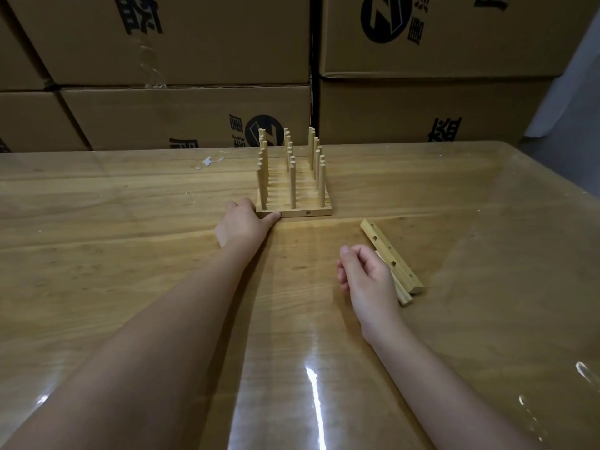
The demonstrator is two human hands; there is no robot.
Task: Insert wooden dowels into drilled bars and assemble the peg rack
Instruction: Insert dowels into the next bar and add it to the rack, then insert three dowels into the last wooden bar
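Head view shows the peg rack [293,212] far-centre on the tabletop [130,254], and it looks largely built: several bars sit side by side with three rows of dowels [293,186] upright. Two loose drilled bars [386,251] lie near right, apparently not yet joined on. At the rack's near-left corner the left hand [242,224] grips, thumb along the front edge. Just beside the loose bars sits the right hand [367,277], fingers loosely curled, holding nothing.

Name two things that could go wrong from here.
1. The left hand holds only one corner of the pale wooden peg rack, so a push may twist its bars apart.
2. The loose drilled wooden bars lie stacked askew beside the right hand; a careless grab may scatter them.
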